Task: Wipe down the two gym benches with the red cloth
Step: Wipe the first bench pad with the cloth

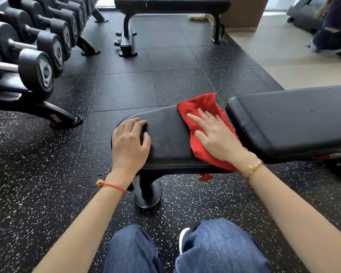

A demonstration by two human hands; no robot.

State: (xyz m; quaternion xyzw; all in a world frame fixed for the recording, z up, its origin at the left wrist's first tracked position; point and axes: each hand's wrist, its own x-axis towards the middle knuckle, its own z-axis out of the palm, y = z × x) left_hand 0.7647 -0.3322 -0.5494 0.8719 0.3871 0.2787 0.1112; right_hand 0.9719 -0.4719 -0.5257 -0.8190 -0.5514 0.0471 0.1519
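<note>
The near black gym bench has a seat pad (169, 138) in front of me and a longer back pad (291, 119) running off to the right. The red cloth (201, 107) lies across the right part of the seat pad, by the gap between the pads. My right hand (215, 134) presses flat on the cloth, fingers spread. My left hand (130, 142) rests palm down on the seat pad's left end, holding nothing. A second black bench (173, 2) stands at the far top of the view.
A rack of black dumbbells (37, 56) lines the left side. The bench's foot (147, 194) stands on the speckled rubber floor just ahead of my knees. Another person (333, 28) is at the top right, on the pale floor.
</note>
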